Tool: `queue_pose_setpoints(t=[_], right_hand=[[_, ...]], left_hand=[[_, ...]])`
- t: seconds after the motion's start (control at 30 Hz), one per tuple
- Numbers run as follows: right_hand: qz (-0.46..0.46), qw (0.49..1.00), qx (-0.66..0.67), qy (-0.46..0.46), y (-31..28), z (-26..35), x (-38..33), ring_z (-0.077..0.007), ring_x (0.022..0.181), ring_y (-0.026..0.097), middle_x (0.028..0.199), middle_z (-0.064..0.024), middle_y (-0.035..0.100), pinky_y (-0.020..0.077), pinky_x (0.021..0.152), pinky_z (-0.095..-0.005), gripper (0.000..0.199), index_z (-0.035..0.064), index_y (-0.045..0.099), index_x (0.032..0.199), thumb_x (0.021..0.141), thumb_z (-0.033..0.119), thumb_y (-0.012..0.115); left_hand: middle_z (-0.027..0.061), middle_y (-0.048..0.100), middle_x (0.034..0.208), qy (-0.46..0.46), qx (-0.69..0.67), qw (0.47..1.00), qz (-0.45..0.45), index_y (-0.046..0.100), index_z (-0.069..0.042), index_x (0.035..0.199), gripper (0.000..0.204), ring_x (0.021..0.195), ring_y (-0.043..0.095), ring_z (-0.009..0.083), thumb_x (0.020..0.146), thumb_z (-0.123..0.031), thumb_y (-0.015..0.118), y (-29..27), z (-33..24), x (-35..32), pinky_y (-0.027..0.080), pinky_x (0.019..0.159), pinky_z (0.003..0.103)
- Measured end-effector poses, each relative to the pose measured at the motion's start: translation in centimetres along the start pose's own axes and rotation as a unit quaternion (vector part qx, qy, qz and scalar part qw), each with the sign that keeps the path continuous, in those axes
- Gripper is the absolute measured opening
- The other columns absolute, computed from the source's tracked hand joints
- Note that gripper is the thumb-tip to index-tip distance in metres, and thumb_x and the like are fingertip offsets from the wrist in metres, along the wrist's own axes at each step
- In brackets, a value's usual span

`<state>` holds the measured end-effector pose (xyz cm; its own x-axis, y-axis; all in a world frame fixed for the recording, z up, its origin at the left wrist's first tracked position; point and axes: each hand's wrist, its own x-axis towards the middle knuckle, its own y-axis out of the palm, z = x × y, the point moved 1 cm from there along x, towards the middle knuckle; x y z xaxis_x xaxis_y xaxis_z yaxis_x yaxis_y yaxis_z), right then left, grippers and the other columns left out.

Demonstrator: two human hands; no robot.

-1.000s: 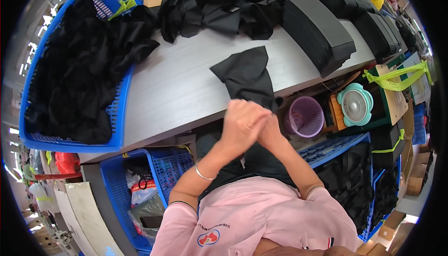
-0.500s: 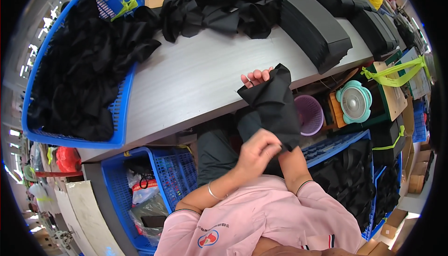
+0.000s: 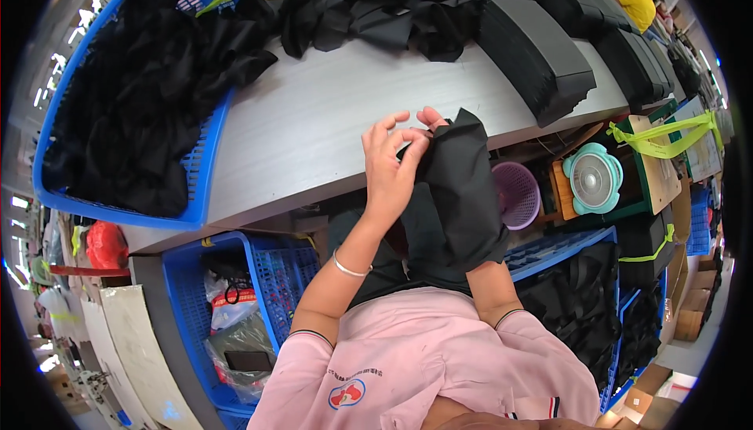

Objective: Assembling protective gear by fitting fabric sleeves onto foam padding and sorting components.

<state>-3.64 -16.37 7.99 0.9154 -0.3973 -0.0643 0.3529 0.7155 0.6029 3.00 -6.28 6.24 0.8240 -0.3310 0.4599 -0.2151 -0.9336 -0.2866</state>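
A black fabric piece, tube-like or a bag [image 3: 464,194], covers my right forearm from near the elbow up to the hand. At its far left edge the fingertips of my right hand [image 3: 432,118] stick out, stretched and slightly apart; the palm and thumb are hidden by the cloth. My left hand [image 3: 390,165], with a bracelet on its wrist, reaches up to the same edge. Its thumb and index finger pinch the cloth there beside the right fingertips, while its other fingers are bent loosely.
A grey table [image 3: 314,108] carries a heap of loose black cloth [image 3: 376,6] and neat black stacks [image 3: 537,57]. A blue basket [image 3: 200,194] full of black pieces stands left. Below are another blue basket [image 3: 184,304], a purple bin [image 3: 518,194] and a turquoise fan [image 3: 594,179].
My left hand has moved from the fabric's near end by the right forearm up to its far edge. The cloth now covers more of the right fingers.
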Motion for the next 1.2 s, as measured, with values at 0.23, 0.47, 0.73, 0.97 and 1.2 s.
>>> queue_pose_setpoints(t=[0.23,0.47,0.73,0.97,1.2], right_hand=[[0.080,0.983,-0.130,-0.104,-1.1,1.1,1.8,-0.0154,0.112,0.058,0.133,-0.0127,0.055,0.0486,0.093,-0.0276,0.026,-0.0004,0.055,0.121,0.098,0.012,0.057],[-0.048,0.930,-0.293,-0.214,-4.3,1.8,7.5,-0.0161,0.111,0.058,0.126,-0.0118,0.059,0.0489,0.090,-0.0279,0.026,0.0012,0.056,0.118,0.094,0.010,0.059],[-0.130,0.981,-0.139,-0.042,-4.8,-0.6,7.4,-0.0178,0.107,0.061,0.122,-0.0118,0.061,0.0530,0.082,-0.0322,0.029,0.0011,0.055,0.119,0.093,0.014,0.057],[-0.016,0.824,-0.513,-0.241,-5.3,-0.8,6.2,-0.0196,0.107,0.061,0.118,-0.0102,0.061,0.0531,0.089,-0.0340,0.028,0.0025,0.053,0.118,0.091,0.007,0.062],[-0.079,0.975,-0.160,-0.135,-2.7,-7.9,1.9,-0.0173,0.114,0.057,0.126,-0.0115,0.061,0.0431,0.101,-0.0299,0.034,-0.0051,0.056,0.126,0.102,0.017,0.049]], left_hand=[[0.0149,0.052,0.135,0.010,-0.008,0.994,-0.108,0.066,-0.006,0.099,0.021,0.127,0.045,0.0361,0.079,-0.006,0.074,1.4,-2.1,-0.2,0.036,0.105,0.044],[0.0136,0.057,0.130,0.101,0.020,0.992,0.075,0.069,-0.007,0.102,0.031,0.127,0.048,0.0339,0.076,-0.015,0.083,3.5,-3.6,-7.9,0.040,0.104,0.042],[-0.0049,0.057,0.087,-0.226,-0.442,0.816,0.295,0.064,-0.003,0.093,0.010,0.080,0.048,0.0025,0.097,-0.012,0.063,2.6,-0.7,-5.1,0.040,0.072,0.020],[-0.0061,0.060,0.085,-0.313,-0.452,0.735,0.397,0.068,-0.002,0.097,0.012,0.081,0.051,0.0011,0.095,-0.014,0.066,1.1,1.4,-3.9,0.044,0.074,0.020],[-0.0041,0.063,0.086,-0.266,-0.438,0.858,-0.040,0.070,-0.001,0.095,0.015,0.080,0.054,0.0044,0.097,-0.015,0.064,3.3,4.5,2.4,0.045,0.075,0.021]])
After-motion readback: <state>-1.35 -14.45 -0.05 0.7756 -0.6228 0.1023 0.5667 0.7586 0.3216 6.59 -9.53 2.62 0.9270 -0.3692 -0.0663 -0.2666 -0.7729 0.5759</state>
